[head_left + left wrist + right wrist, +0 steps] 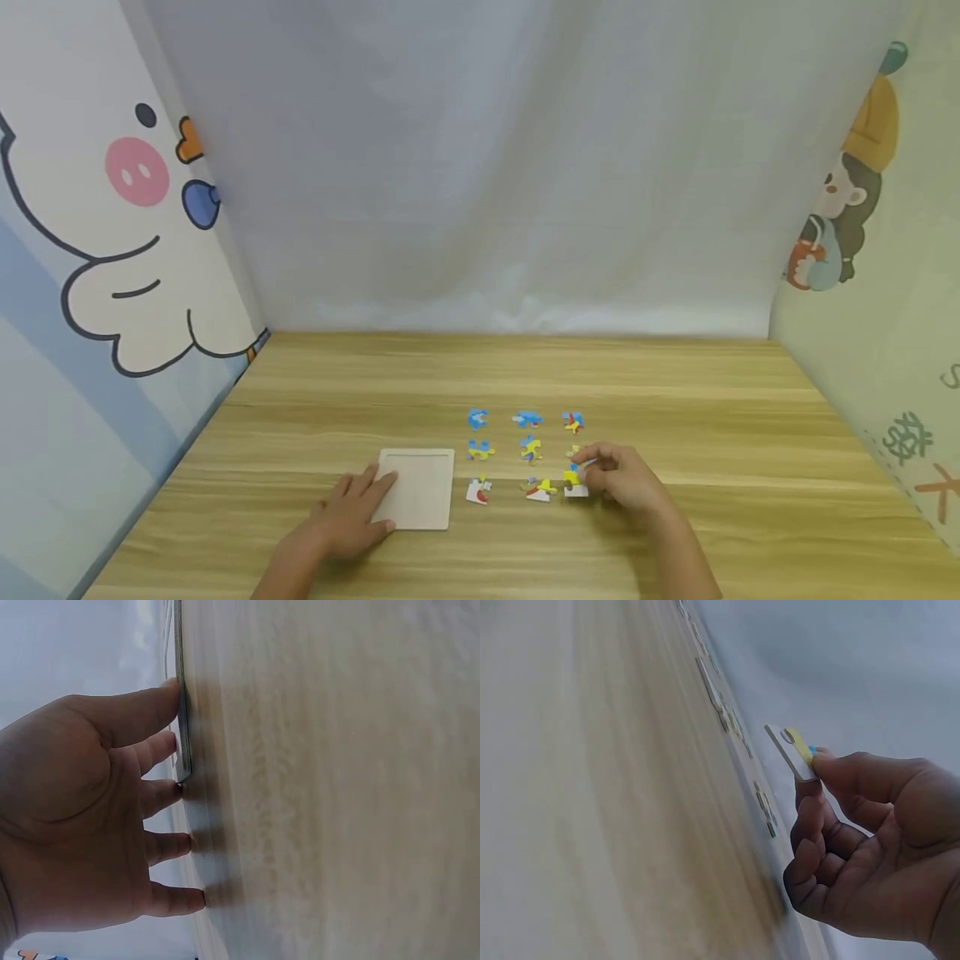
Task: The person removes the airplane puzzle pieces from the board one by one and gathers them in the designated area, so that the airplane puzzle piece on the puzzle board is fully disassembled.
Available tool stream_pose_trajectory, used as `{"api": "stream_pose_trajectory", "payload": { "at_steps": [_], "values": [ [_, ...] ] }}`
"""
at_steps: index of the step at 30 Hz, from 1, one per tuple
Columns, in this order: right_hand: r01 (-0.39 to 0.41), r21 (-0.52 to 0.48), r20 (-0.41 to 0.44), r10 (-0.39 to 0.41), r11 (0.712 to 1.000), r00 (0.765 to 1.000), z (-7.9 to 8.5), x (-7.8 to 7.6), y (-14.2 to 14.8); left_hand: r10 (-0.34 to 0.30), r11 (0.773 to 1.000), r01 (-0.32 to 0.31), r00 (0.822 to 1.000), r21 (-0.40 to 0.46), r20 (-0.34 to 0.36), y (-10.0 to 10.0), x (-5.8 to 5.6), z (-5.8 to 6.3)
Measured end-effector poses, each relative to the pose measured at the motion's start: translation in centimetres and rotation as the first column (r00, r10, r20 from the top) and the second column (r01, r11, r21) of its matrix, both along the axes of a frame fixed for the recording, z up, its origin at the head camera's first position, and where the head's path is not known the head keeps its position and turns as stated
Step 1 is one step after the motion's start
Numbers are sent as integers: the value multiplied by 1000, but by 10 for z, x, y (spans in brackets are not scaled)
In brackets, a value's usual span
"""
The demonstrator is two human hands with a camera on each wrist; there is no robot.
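My left hand (348,512) rests at the left side of a square, pale wooden puzzle tray (414,492), its fingers spread. The left wrist view shows the thumb touching the tray's edge (180,705) and other fingertips on the table. My right hand (618,479) pinches a puzzle piece (793,752), white and yellow with a bit of blue, between thumb and fingers. In the right wrist view that piece is lifted off the table. Another piece (573,452) lies just behind it, partly covered by the fingers.
Several other puzzle pieces lie spaced in rows right of the tray: a blue one (527,418) at the back, a blue-yellow one (531,449) in the middle, a white-red one (477,492) in front. A grey curtain (487,167) hangs behind the wood-grain table (337,375).
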State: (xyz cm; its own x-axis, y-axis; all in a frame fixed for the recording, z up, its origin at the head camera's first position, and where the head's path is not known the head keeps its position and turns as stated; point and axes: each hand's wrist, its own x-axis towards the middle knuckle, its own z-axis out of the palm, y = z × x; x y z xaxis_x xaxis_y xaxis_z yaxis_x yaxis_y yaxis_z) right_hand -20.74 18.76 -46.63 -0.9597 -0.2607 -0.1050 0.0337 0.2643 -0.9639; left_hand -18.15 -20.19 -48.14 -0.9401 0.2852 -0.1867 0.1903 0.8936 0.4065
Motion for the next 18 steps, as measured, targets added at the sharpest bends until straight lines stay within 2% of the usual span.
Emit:
{"api": "stream_pose_trajectory", "payload": {
  "at_steps": [6,13,18],
  "values": [
    [57,16,20,-57,998,998,0,-2,10,17,1000,-17,999,-2,35,1,0,5],
    [76,55,18,-77,996,997,-3,-3,13,15,1000,-15,999,-10,50,1,2,11],
    [124,132,-2,-125,983,992,-4,-3,9,8,1000,-7,999,-9,43,1,2,13]
  ]
}}
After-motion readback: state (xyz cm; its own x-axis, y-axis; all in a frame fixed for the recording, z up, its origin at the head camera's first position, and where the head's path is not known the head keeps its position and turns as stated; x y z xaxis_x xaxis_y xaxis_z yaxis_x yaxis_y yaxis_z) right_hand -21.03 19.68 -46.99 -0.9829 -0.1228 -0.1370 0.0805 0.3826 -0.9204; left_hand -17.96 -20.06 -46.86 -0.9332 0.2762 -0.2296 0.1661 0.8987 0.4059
